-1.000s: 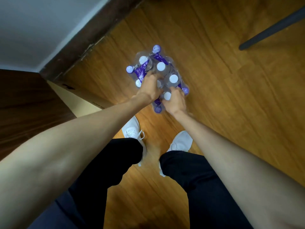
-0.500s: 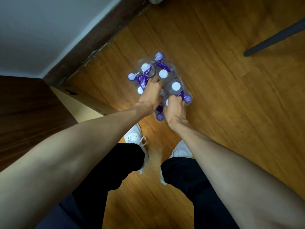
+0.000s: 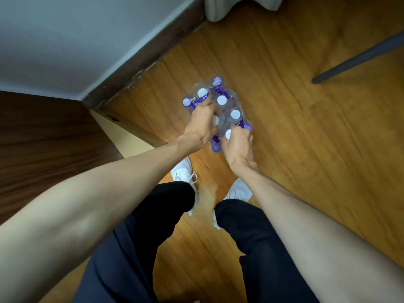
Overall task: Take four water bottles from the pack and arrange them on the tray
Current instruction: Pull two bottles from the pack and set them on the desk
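Observation:
A shrink-wrapped pack of water bottles with white caps and purple labels stands on the wooden floor in front of my feet. My left hand lies on the pack's left side, fingers curled into the plastic wrap among the bottle tops. My right hand grips the near right corner of the pack, fingers closed around a bottle top there. Both hands cover part of the pack. No tray is in view.
A cardboard box sits against dark wooden furniture on the left. A dark skirting board and grey wall run behind the pack. A dark chair leg crosses the upper right, and a curtain hem hangs at the top.
The view has tilted, so the pack sits lower in the frame. My left hand's fingers have dug further into the wrap; my right hand stays on the near corner.

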Demonstrator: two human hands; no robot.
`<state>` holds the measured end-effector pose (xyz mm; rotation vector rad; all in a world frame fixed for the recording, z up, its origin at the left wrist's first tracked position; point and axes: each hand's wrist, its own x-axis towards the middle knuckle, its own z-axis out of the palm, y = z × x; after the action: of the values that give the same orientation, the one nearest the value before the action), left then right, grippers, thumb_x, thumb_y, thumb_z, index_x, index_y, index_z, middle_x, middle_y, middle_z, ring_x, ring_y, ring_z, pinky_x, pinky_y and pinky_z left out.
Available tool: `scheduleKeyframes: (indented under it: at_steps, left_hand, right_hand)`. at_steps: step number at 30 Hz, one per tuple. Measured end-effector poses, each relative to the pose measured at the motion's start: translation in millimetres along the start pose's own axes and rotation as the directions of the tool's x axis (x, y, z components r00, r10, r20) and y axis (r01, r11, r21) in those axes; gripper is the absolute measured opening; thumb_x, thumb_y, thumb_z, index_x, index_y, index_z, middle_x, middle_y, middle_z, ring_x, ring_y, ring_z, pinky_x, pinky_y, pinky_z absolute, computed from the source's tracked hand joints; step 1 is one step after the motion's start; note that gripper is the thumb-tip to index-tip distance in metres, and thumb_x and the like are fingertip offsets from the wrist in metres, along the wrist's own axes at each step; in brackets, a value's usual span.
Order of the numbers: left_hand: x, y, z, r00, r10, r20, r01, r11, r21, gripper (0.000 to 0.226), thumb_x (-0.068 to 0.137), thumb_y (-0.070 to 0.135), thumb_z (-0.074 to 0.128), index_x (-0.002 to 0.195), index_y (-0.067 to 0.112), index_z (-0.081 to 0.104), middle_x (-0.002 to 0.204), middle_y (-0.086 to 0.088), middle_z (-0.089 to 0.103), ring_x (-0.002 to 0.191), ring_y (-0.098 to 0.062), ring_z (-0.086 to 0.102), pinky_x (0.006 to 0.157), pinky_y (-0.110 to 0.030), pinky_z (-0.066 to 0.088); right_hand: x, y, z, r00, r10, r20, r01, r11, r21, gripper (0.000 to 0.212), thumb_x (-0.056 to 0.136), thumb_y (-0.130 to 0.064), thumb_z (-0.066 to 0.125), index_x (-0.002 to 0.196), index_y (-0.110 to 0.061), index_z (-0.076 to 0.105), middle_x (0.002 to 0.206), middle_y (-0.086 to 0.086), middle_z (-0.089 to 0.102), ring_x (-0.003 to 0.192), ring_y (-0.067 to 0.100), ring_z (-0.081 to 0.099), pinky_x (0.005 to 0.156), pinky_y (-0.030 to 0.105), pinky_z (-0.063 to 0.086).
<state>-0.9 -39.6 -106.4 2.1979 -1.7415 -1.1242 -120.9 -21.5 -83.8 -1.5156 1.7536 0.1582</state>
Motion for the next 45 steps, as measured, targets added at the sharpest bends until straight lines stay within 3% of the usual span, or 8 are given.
scheduleKeyframes:
  at_steps: [6, 11, 15, 21, 29, 36, 39, 45]
  left_hand:
    - [-44, 38, -61, 0.999, 0.009, -0.041, -0.010, 1.000, -0.014, 0.021, 0.069, 0.009, 0.072, 0.087, 0.013, 0.064, 0.093, 0.010, 0.047, 0.082, -0.012, 0.048, 0.067, -0.019, 0.033]
    - [-94, 77, -124, 0.994, 0.027, -0.102, -0.031, 0.999, -0.037, 0.021, 0.068, 0.011, 0.077, 0.086, 0.013, 0.067, 0.087, 0.007, 0.047, 0.077, -0.011, 0.044, 0.062, -0.019, 0.033]
    - [-142, 112, -184, 0.991, -0.013, -0.135, 0.003, 0.997, -0.077, 0.022, 0.066, 0.013, 0.078, 0.083, 0.017, 0.065, 0.089, 0.005, 0.051, 0.080, -0.014, 0.046, 0.059, -0.012, 0.030]
    - [-222, 159, -266, 0.974, -0.034, -0.226, 0.006, 0.992, -0.126, 0.018, 0.068, 0.015, 0.076, 0.080, 0.018, 0.063, 0.087, 0.006, 0.051, 0.079, -0.013, 0.049, 0.061, -0.017, 0.033]
    - [-340, 216, -333, 0.916, -0.206, -0.345, 0.112, 0.955, -0.274, 0.020, 0.064, 0.013, 0.076, 0.081, 0.013, 0.066, 0.087, 0.002, 0.054, 0.077, -0.014, 0.050, 0.060, -0.015, 0.032]
    - [-436, 245, -344, 0.787, -0.384, -0.483, 0.179, 0.891, -0.417, 0.017, 0.067, 0.021, 0.076, 0.076, 0.016, 0.063, 0.081, 0.006, 0.053, 0.071, -0.006, 0.048, 0.059, -0.010, 0.033]
    - [-474, 249, -342, 0.734, -0.453, -0.506, 0.190, 0.852, -0.488, 0.016, 0.066, 0.022, 0.075, 0.074, 0.017, 0.062, 0.079, 0.006, 0.054, 0.070, -0.005, 0.050, 0.060, -0.014, 0.038]
    - [-551, 241, -329, 0.588, -0.649, -0.482, 0.277, 0.722, -0.634, 0.017, 0.064, 0.021, 0.076, 0.074, 0.017, 0.062, 0.079, 0.008, 0.055, 0.071, -0.008, 0.053, 0.061, -0.018, 0.041]
  right_hand:
    - [-54, -33, -57, 1.000, 0.005, -0.010, -0.005, 1.000, 0.001, 0.013, 0.091, -0.005, 0.053, 0.095, 0.000, 0.064, 0.101, 0.026, 0.065, 0.100, 0.046, 0.060, 0.079, 0.039, 0.049]
    - [-112, -66, -112, 0.998, -0.031, -0.055, 0.032, 0.999, 0.012, 0.019, 0.094, -0.010, 0.053, 0.107, -0.002, 0.063, 0.103, 0.025, 0.065, 0.101, 0.047, 0.061, 0.073, 0.037, 0.049]
    - [-171, -98, -156, 0.986, -0.143, -0.087, 0.139, 0.989, -0.049, 0.027, 0.095, -0.009, 0.056, 0.120, -0.004, 0.061, 0.109, 0.024, 0.066, 0.101, 0.048, 0.063, 0.078, 0.043, 0.054]
    - [-262, -141, -218, 0.960, -0.254, -0.118, 0.251, 0.967, -0.044, 0.028, 0.091, -0.011, 0.064, 0.119, -0.006, 0.066, 0.106, 0.020, 0.070, 0.098, 0.043, 0.066, 0.081, 0.043, 0.053]
    - [-360, -169, -296, 0.928, -0.363, -0.079, 0.354, 0.929, -0.107, 0.020, 0.085, -0.016, 0.061, 0.101, -0.011, 0.072, 0.078, 0.015, 0.070, 0.076, 0.043, 0.064, 0.058, 0.035, 0.049]
    - [-414, -173, -330, 0.797, -0.600, 0.076, 0.590, 0.744, -0.314, 0.012, 0.086, -0.027, 0.062, 0.092, -0.020, 0.070, 0.075, 0.000, 0.071, 0.065, 0.020, 0.069, 0.056, 0.033, 0.059]
    - [-436, -179, -331, 0.711, -0.680, 0.180, 0.688, 0.618, -0.380, 0.010, 0.087, -0.028, 0.067, 0.094, -0.021, 0.069, 0.077, -0.005, 0.071, 0.066, 0.012, 0.068, 0.054, 0.022, 0.057]
    - [-493, -202, -313, 0.541, -0.737, 0.405, 0.834, 0.408, -0.372, 0.015, 0.086, -0.025, 0.071, 0.100, -0.021, 0.070, 0.085, -0.005, 0.074, 0.074, 0.011, 0.071, 0.059, 0.016, 0.053]
